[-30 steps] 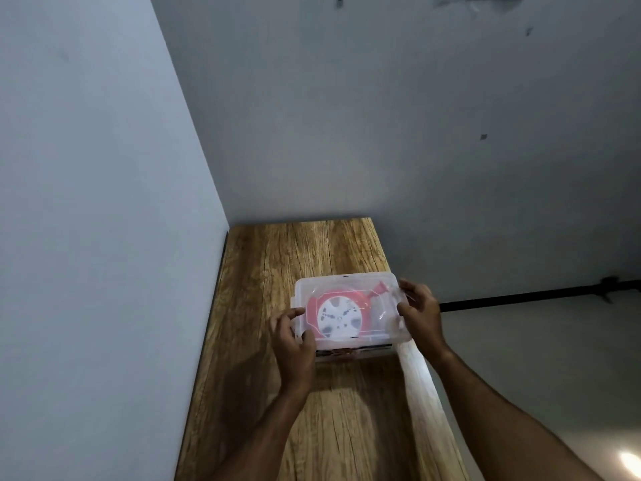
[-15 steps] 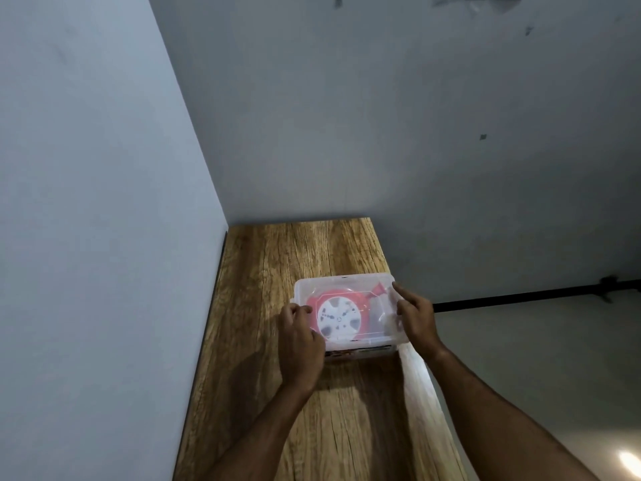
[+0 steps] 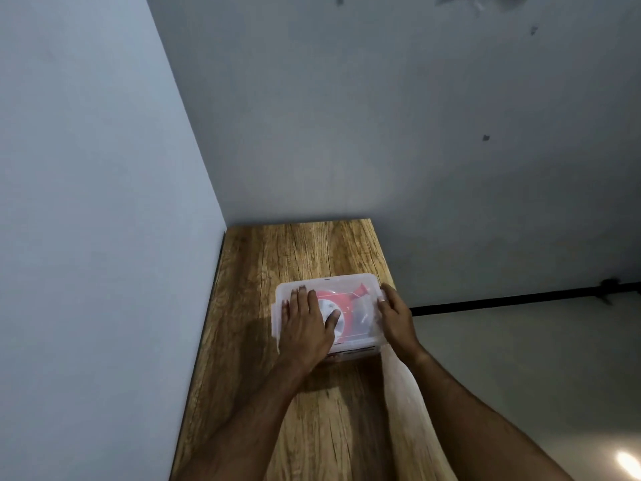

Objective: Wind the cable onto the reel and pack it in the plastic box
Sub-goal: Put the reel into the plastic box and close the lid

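The plastic box [image 3: 327, 319] sat on the wooden counter [image 3: 295, 251], near its right edge and well out from the corner where the two walls met. Its clear lid [image 3: 333, 284] was on top, and through it I could see the red reel [image 3: 341, 300] with its pale round centre lying flat inside. My left hand [image 3: 305, 328] lay flat on the left part of the lid, fingers spread and pointing away from me, thumb stretched toward the middle over the reel; it pressed down rather than gripped. My right hand [image 3: 395, 317] was curled around the right side of the box, fingers over the lid's edge, holding it. A dark bar [image 3: 520, 298] ran along the far wall beyond the counter's right edge.
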A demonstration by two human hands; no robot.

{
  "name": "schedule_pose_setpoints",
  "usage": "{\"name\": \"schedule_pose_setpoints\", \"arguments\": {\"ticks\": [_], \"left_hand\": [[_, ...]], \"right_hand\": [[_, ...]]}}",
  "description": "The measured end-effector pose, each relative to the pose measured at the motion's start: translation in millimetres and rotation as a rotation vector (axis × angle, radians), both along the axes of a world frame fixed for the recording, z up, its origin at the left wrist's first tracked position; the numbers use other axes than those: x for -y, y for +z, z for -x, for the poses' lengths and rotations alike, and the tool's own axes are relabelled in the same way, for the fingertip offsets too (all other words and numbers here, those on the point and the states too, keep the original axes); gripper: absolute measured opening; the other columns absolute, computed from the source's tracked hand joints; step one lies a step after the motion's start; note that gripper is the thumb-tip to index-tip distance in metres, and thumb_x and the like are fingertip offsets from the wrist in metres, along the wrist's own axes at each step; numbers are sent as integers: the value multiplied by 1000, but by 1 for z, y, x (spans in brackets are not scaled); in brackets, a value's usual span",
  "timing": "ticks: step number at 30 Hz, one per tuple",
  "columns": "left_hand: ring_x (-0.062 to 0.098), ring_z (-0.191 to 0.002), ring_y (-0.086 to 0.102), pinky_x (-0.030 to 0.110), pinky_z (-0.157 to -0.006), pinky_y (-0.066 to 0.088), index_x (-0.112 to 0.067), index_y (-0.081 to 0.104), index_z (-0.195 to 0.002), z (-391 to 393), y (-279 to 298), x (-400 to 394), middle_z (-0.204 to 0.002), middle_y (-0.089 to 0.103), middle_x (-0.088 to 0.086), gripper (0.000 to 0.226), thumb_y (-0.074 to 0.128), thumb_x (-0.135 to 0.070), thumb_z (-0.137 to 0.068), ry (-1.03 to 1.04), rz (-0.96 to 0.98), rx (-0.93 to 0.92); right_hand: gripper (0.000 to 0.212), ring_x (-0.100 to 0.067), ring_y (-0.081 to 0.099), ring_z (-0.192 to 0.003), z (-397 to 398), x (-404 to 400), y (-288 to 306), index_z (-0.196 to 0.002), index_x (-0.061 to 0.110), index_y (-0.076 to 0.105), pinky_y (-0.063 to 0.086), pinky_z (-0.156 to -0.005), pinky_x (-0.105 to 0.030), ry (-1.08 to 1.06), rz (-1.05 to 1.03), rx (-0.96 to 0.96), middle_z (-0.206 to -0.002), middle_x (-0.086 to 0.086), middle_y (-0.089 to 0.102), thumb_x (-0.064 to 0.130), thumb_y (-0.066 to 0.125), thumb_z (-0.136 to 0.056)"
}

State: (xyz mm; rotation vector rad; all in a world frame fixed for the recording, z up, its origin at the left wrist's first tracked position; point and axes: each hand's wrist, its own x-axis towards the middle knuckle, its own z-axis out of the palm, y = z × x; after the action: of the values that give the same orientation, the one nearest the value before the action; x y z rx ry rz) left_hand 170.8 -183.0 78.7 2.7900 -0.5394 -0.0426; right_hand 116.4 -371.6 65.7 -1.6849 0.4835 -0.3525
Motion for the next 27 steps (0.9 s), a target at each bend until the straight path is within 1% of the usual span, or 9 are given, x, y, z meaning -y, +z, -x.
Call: {"name": "schedule_pose_setpoints", "arguments": {"ticks": [2, 5, 8, 11, 14, 17, 21, 23, 27], "left_hand": [[25, -157, 6, 41, -127, 0, -13, 10, -161, -9, -4, -8, -169, 9, 9, 79, 25, -62, -101, -14, -26, 12], [23, -157, 5, 36, -121, -9, -15, 9, -161, -24, -7, -19, -169, 8, 7, 79, 25, -64, -101, -30, -30, 28], [23, -157, 5, 34, -119, -11, -16, 8, -161, -36, -9, -27, -169, 9, 6, 80, 25, -65, -100, -39, -36, 37], [23, -156, 7, 34, -119, -11, -15, 10, -161, -45, -10, -33, -169, 11, 7, 81, 24, -66, -100, -42, -65, 57], [26, -155, 15, 37, -120, -6, -14, 18, -160, -52, -12, -38, -167, 19, 9, 83, 19, -69, -98, -32, -92, 78], [31, -153, 22, 44, -122, 4, -10, 25, -158, -55, -15, -39, -164, 25, 13, 86, 11, -68, -96, -46, -149, 96], [34, -150, 29, 52, -123, 22, -6, 32, -155, -56, -23, -37, -160, 32, 18, 84, 17, -65, -98, -56, -152, 105], [35, -149, 30, 53, -122, 26, -6, 33, -155, -56, -24, -37, -160, 33, 18, 83, 20, -65, -98, -59, -148, 114], [36, -148, 33, 55, -119, 31, -5, 35, -154, -56, -25, -38, -158, 35, 19, 83, 21, -64, -98, -61, -145, 123]], "right_hand": [[24, 0, 61, -101, -6, -9, 4, -128, 26, 53, 51, -71, -9, -14, -34, 0, -113, 17, 60, 16, 43, -108], [22, -5, 64, -100, -17, -18, 3, -124, 27, 55, 54, -72, -16, -25, -87, -9, -113, 11, 64, 19, 42, -109], [26, -13, 67, -103, -28, -26, 2, -130, 26, 55, 58, -79, -27, -30, -117, -38, -117, 6, 65, 23, 41, -109], [30, -16, 67, -106, -38, -30, 1, -137, 24, 51, 60, -80, -30, -24, -130, -68, -122, 2, 64, 24, 41, -109], [31, -22, 67, -107, -48, -33, 2, -137, 25, 52, 60, -86, -41, -8, -157, -115, -126, -3, 65, 23, 40, -108], [29, -25, 69, -103, -54, -29, 12, -131, 20, 56, 60, -77, -39, 10, -302, -178, -120, -6, 69, 18, 44, -105], [28, -32, 70, -103, -54, -4, 22, -120, 6, 66, 58, -70, -38, 44, -564, -342, -111, -13, 75, 10, 56, -95], [26, -32, 69, -101, -58, 5, 26, -116, 3, 67, 57, -69, -39, 24, -521, -384, -108, -14, 74, 6, 63, -90], [8, -30, 68, -75, -70, -2, 36, -88, -4, 66, 58, -60, -41, 6, -86, -413, -83, -17, 69, 3, 65, -88]]}}
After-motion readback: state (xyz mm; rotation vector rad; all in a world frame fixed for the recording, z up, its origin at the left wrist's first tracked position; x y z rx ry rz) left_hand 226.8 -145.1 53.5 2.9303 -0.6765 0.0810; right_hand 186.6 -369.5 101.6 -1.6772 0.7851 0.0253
